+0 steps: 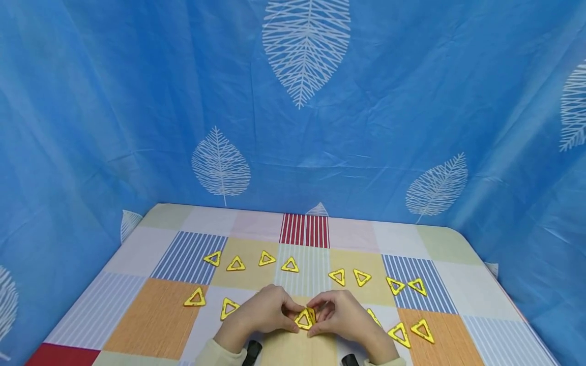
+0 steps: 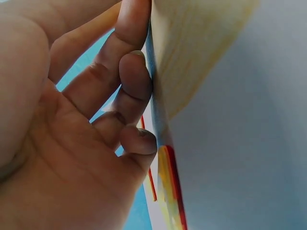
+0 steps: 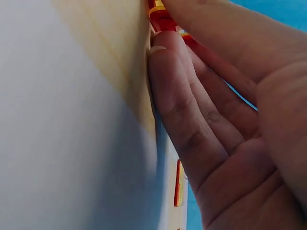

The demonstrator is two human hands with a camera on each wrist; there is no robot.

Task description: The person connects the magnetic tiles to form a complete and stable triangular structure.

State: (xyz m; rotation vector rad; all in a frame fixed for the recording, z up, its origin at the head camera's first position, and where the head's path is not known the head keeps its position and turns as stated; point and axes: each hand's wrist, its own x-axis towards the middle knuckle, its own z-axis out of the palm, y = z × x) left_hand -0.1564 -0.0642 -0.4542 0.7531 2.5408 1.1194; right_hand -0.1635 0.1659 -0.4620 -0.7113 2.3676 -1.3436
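Note:
Between both hands, close over a pale wooden board (image 1: 299,351), is a hollow yellow triangle (image 1: 304,328). My left hand (image 1: 270,310) pinches its left side between thumb and fingers. A second yellow triangle (image 1: 313,313) stands tilted against the first one's right side, and my right hand (image 1: 344,316) pinches it. In the right wrist view a red-edged part of a triangle (image 3: 163,18) shows by the thumb and fingertips. The left wrist view shows the lower fingers (image 2: 136,76) bent with their tips at the surface; the held piece is out of sight there.
Several yellow triangles lie spread over the patchwork cloth (image 1: 165,315), including a left one (image 1: 196,303), a back one (image 1: 290,270) and a right one (image 1: 428,338). Others lie close beside both forearms. A blue leaf-print curtain (image 1: 320,152) surrounds the table's back and sides.

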